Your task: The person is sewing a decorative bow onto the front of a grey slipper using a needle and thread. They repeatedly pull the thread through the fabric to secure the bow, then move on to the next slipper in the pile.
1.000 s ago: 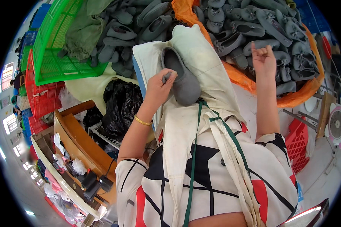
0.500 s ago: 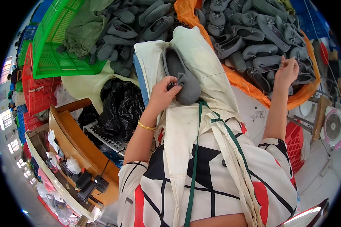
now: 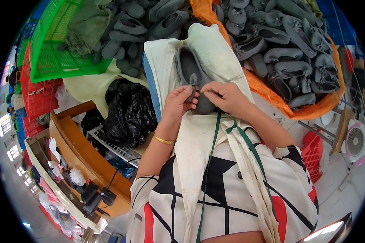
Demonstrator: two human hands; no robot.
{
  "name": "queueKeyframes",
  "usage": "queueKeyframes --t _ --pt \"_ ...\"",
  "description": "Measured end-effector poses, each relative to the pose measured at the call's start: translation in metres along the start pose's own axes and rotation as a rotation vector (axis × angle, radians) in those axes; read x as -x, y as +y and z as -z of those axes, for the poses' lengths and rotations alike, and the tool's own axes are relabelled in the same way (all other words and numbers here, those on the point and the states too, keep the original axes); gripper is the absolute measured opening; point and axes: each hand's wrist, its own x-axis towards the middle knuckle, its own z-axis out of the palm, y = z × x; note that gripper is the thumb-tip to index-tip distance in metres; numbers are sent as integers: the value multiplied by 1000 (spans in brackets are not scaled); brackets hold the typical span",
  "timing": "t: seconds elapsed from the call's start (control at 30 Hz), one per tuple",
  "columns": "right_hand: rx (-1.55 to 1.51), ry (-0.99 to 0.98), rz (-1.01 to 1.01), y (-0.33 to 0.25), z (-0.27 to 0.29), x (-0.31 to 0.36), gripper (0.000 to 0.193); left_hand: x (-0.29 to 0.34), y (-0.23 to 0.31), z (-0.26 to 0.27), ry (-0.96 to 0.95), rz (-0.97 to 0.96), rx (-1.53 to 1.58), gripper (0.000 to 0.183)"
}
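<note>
A grey slip-on shoe (image 3: 205,106) lies on my lap over a cream apron, its toe toward me. My left hand (image 3: 177,101) is closed on the small grey bow (image 3: 194,79) at the shoe's front, pinching it between thumb and fingers. Close beside it, my right hand (image 3: 228,98) is also pinched, its fingertips almost meeting the left ones at the bow. What those right fingertips hold is too small to make out. A thin dark thread (image 3: 231,80) loops loosely above my right hand, over the apron.
Many grey shoes fill an orange sack (image 3: 267,91) at the far right. More lie at the far left by a green crate (image 3: 65,60). A black plastic bag (image 3: 127,113), a wooden drawer unit (image 3: 83,141) and a red crate (image 3: 40,93) stand left; a fan (image 3: 356,137) stands right.
My right hand has come from far out at the right, where it drew the thread taut, back to the bow. The thread now hangs slack. My left hand stays at the bow.
</note>
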Motion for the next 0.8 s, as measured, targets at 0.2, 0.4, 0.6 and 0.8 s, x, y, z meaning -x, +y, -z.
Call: queueKeyframes --t 0.2,0.4,0.6,0.8 --pt "75 33 7 4 -6 -5 18 -1 -3 1 -12 -6 48 22" --pt "49 35 2 7 -8 -6 19 -3 -6 4 -13 -5 66 21" --pt "54 26 -9 6 -8 -7 19 -1 -5 2 8 -2 49 22" --pt "48 16 -21 5 -7 -7 20 1 -4 -3 53 -18 -11 22"
